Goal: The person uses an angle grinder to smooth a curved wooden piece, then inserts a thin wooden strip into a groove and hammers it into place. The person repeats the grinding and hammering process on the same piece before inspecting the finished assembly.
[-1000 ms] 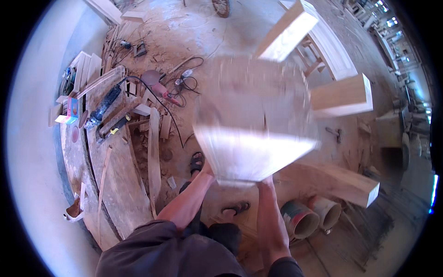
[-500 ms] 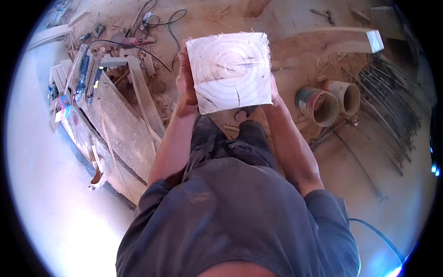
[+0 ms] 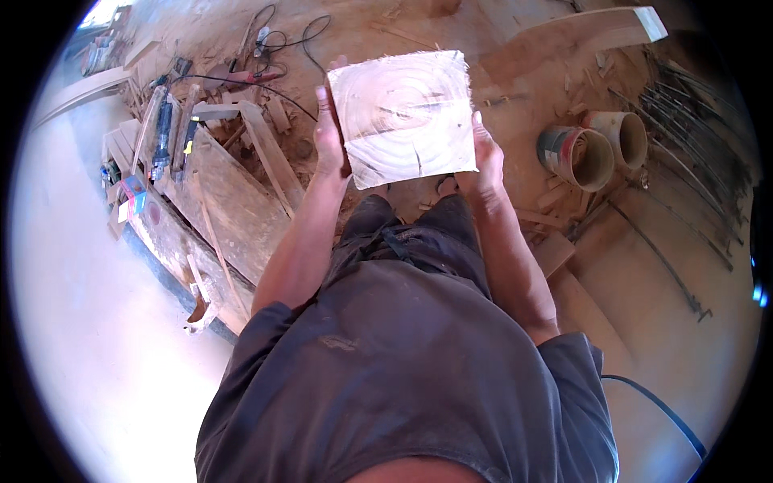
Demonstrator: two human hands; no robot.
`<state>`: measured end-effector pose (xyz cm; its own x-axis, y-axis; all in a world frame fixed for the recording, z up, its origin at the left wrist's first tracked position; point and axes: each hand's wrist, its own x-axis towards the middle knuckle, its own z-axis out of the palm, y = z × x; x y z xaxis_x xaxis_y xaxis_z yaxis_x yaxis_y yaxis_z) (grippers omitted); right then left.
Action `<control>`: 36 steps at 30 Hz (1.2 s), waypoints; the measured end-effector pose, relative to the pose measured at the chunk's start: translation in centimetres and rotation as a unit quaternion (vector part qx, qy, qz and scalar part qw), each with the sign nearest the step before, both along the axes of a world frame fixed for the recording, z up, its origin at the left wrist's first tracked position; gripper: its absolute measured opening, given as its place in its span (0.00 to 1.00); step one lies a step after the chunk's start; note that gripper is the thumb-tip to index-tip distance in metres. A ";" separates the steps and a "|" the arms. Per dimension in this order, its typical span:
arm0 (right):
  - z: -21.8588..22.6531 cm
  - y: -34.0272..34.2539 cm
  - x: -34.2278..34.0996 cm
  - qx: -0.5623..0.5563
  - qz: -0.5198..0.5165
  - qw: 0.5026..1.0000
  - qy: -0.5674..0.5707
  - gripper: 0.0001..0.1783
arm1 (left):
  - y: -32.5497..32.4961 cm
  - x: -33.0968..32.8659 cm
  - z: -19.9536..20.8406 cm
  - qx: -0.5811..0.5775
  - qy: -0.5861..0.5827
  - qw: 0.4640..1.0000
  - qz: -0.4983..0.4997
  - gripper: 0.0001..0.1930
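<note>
A square pale wooden block (image 3: pixel 407 117) with ring-like grain on its cut face is held up in front of my body, face toward the camera. My left hand (image 3: pixel 328 137) clasps its left edge, fingers pointing up along the side. My right hand (image 3: pixel 485 157) grips its right lower edge. Both forearms rise from my dark grey shirt (image 3: pixel 403 362). Below the block my feet show partly on the sawdust floor.
Wooden planks and offcuts (image 3: pixel 233 201) lie stacked at the left, with power tools (image 3: pixel 161 129) and cables (image 3: pixel 274 40). Two round buckets (image 3: pixel 592 149) stand at the right, beside thin metal rods (image 3: pixel 692 177). A long timber beam (image 3: pixel 580 36) lies at the top right.
One second ago the block was blurred and held out over the floor; it has since come closer to my chest, and my view has tilted down over my body.
</note>
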<state>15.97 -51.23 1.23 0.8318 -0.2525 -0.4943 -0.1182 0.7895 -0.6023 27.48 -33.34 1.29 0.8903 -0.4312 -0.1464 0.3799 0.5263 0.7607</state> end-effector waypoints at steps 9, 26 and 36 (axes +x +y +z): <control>1.6 2.0 -1.9 -0.045 0.002 0.994 -0.099 0.40 | 1.3 0.7 0.1 0.000 0.021 0.999 0.028 0.36; 3.3 3.7 2.7 -0.181 0.029 0.979 -0.090 0.39 | 2.7 4.2 -1.3 -0.025 -0.030 0.994 0.101 0.31; 1.6 -1.0 10.2 -0.238 0.123 0.949 -0.165 0.35 | 1.4 6.9 0.0 0.113 -0.082 0.968 0.210 0.18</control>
